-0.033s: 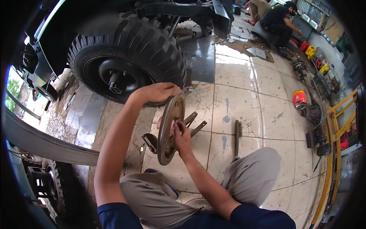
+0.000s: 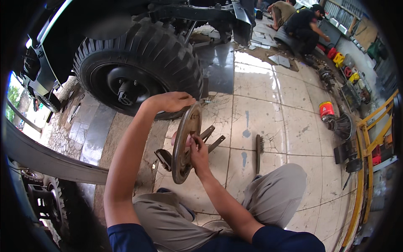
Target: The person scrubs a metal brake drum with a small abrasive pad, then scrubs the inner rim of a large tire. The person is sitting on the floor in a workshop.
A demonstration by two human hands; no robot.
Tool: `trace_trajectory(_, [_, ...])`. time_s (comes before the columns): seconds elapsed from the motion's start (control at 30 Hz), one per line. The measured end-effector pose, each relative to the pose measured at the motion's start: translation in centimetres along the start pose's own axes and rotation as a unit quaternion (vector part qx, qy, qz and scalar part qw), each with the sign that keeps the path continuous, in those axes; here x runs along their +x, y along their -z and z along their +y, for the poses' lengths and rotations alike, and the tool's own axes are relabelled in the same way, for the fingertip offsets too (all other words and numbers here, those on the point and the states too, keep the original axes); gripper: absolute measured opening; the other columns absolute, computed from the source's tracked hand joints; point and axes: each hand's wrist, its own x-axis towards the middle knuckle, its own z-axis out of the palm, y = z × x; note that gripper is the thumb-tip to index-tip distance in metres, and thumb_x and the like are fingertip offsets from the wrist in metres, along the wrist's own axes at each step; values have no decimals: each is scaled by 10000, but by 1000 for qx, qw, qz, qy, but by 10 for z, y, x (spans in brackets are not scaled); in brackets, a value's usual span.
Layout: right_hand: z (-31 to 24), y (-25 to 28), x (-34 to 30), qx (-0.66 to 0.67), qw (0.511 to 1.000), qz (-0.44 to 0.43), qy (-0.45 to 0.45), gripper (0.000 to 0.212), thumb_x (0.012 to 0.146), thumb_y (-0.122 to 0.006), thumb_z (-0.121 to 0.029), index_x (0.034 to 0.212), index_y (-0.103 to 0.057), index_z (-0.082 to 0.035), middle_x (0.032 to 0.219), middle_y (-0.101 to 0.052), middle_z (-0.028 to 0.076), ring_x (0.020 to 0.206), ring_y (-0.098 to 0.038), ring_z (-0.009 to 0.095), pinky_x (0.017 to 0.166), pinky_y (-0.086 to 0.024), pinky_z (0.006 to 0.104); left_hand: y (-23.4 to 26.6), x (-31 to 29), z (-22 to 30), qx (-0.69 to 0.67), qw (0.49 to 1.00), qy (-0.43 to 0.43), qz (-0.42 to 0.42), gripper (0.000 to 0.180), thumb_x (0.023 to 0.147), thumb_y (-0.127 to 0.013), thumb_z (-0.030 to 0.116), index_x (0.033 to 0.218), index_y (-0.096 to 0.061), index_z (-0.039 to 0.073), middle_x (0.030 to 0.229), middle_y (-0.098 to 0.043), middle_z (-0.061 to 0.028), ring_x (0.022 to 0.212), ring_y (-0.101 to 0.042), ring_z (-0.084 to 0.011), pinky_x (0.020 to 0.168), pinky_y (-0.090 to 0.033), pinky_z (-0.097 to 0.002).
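Observation:
A round, rusty brown metal plate (image 2: 184, 164) stands on edge between my legs, above the tiled floor. My left hand (image 2: 170, 102) rests over its top rim, the fingers bent over the far side. At the plate's middle, my right hand (image 2: 199, 155) has its thumb and fingers pinched together against the right-hand face. A bit of something pinkish shows by those fingers; I cannot make out what it is. Flat metal bars with holes (image 2: 216, 143) stick out beyond the plate, and a dark curved metal piece (image 2: 163, 159) lies to its left.
A wire brush (image 2: 258, 155) lies on the tiles near my right knee. A truck wheel (image 2: 138, 71) stands ahead on the left. Along the right are a red can (image 2: 326, 110), metal parts and a yellow frame (image 2: 364, 168). Two people crouch at the far right.
The whole view has shifted slightly. Both hands stay at about the same places on the metal plate, with the right fingers moved a little.

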Motion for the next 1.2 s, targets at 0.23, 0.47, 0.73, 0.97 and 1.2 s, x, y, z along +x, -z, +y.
trace_trajectory(0.23, [-27, 42, 26, 96, 991, 93, -1, 340, 1094, -540, -227, 1278, -614, 48, 1110, -670, 103, 923, -637, 151, 841, -528, 295, -17, 48, -61, 135, 988, 76, -8, 699, 1009, -505, 593, 1518, -516, 113, 1526, -540, -167, 1384, -532, -357, 1169, -405, -422])
trace_trajectory(0.47, [-133, 41, 90, -315, 909, -30, 270, 258, 1050, -598, -185, 1219, -693, -14, 1010, -748, 124, 954, -696, 189, 870, -523, 324, -17, 50, -89, 208, 973, 97, -23, 628, 1001, -491, 558, 1291, -708, 44, 1350, -680, -170, 1269, -628, -343, 1088, -491, -440])
trace_trajectory(0.73, [-187, 68, 120, -483, 771, -232, 345, 225, 1002, -606, -68, 1201, -705, -40, 1218, -730, 135, 1179, -688, 277, 1038, -517, 361, -7, 65, -44, 204, 977, 22, -56, 375, 1001, -582, 333, 1197, -727, 48, 1155, -763, -100, 1029, -709, -282, 856, -578, -423])
trace_trajectory(0.97, [-185, 53, 70, -460, 722, -236, 459, 262, 990, -603, -3, 1224, -708, -54, 1291, -715, 112, 1213, -673, 252, 1049, -496, 347, 0, 125, -61, 61, 955, -22, -289, 448, 1011, -626, 379, 1360, -647, 99, 1249, -720, -61, 1069, -687, -258, 924, -554, -439])
trace_trajectory(1.2, [-182, 40, 83, -436, 716, -323, 438, 600, 926, -564, 61, 1511, -507, -60, 1417, -610, 182, 1292, -611, 268, 1096, -475, 363, -6, 111, -74, 70, 949, -1, -309, 468, 1027, -632, 386, 1400, -623, 104, 1288, -705, -36, 1090, -673, -266, 978, -539, -443])
